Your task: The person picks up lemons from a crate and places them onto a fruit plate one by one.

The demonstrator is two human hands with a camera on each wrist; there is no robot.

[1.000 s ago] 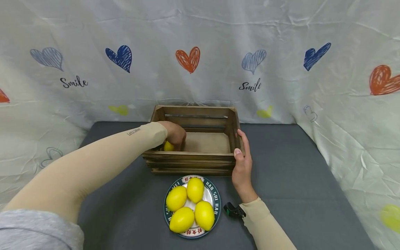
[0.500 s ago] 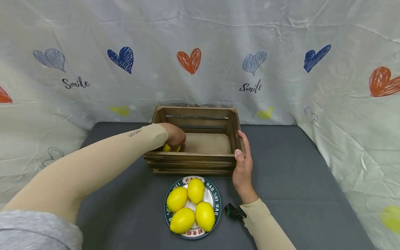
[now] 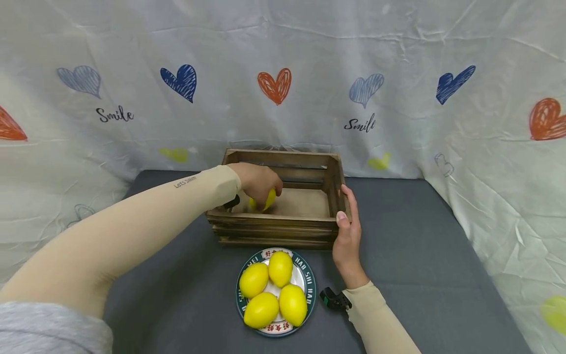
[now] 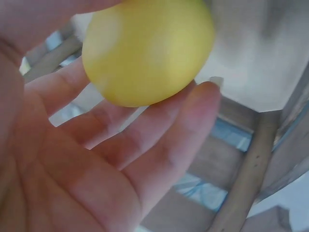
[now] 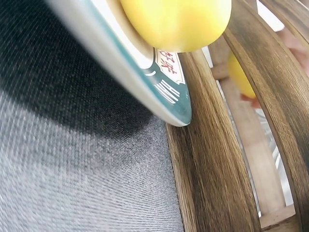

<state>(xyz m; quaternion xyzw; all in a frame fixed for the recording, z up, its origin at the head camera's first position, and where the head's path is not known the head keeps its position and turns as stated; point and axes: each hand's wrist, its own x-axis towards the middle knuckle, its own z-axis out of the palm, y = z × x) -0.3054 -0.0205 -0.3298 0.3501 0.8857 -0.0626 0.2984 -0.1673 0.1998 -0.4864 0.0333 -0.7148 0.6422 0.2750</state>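
My left hand [image 3: 258, 179] is inside the wooden crate [image 3: 274, 232], toward its left end, holding a lemon [image 3: 270, 198]. In the left wrist view this lemon [image 4: 148, 53] lies between the thumb and the curled fingers [image 4: 169, 154]. On the crate's right end, my right hand [image 3: 346, 243] grips the side, thumb at the front corner and fingers along the outer wall. Through the slats in the right wrist view, the held lemon [image 5: 240, 77] partly shows. The right hand itself is out of that view.
In front of the crate stands a round plate [image 3: 311, 290] with a dark green patterned rim, bearing several lemons [image 3: 280, 269]. A grey cloth covers the table [image 3: 407, 246]. Behind the crate hangs a white curtain [image 3: 309, 39] printed with hearts.
My left hand has risen from the crate's bottom left and moved rightward, bringing the lemon up with it. The right hand keeps its hold on the crate.
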